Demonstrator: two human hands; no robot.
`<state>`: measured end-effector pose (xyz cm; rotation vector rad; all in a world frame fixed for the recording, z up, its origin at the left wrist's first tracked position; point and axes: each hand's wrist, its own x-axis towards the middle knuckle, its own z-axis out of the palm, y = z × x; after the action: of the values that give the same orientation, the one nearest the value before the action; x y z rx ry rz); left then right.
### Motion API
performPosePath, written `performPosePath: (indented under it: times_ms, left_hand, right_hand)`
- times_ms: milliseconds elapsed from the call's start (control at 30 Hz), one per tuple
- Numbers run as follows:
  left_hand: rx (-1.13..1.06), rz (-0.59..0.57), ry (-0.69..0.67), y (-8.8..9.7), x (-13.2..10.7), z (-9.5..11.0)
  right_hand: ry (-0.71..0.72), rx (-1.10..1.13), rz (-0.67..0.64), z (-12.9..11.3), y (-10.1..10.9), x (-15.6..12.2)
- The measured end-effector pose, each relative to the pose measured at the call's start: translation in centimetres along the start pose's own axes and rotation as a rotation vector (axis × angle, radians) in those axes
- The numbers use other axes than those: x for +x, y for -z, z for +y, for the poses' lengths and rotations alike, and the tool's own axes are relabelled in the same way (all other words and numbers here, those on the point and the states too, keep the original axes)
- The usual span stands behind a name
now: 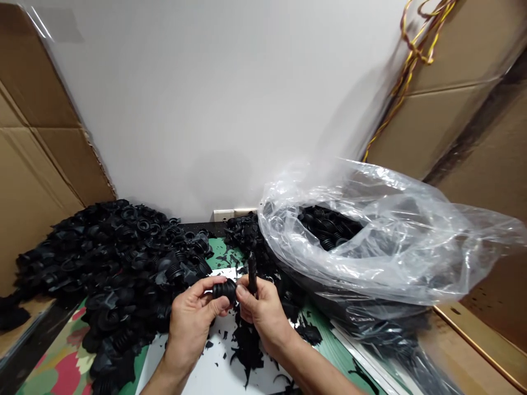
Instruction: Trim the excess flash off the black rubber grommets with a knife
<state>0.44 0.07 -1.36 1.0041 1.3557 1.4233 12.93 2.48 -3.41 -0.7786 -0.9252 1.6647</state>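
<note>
My left hand (191, 318) pinches a small black ribbed rubber part (224, 289) between thumb and fingers. My right hand (263, 310) is closed round a thin black tool (252, 271) that stands upright, its lower end beside the rubber part. Both hands hover over a white sheet (197, 373) strewn with black rubber trimmings (247, 345).
A large heap of black rubber parts (115, 258) covers the table's left. A clear plastic bag (370, 236) holding more of them lies at the right. Cardboard boxes (37, 142) stand at both sides, a white wall behind. A colourful patterned mat (61, 356) shows at lower left.
</note>
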Motion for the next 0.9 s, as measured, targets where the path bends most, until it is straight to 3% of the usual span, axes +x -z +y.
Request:
performPosePath:
  times_ms: [267, 467, 567, 700, 900]
  left_hand:
    - [-0.027, 0.004, -0.014, 0.1, 0.1, -0.1]
    - [-0.031, -0.074, 0.017, 0.4, -0.2, 0.3]
    - [-0.004, -0.054, -0.021, 0.7, -0.3, 0.1]
    - [0.056, 0.010, -0.076, 0.8, -0.5, -0.1]
    - [0.115, 0.045, -0.072, 0.7, -0.7, -0.5]
  right_hand:
    - [-0.034, 0.050, 0.006, 0.1, 0.1, 0.1]
    - [-0.040, 0.020, -0.018, 0.4, 0.1, 0.1]
    - [-0.037, -0.062, -0.033, 0.7, 0.0, 0.1]
    - [0.063, -0.254, -0.008, 0.2, 0.4, 0.2]
    - [0.302, -0.318, 0.085, -1.8, 1.8, -0.1]
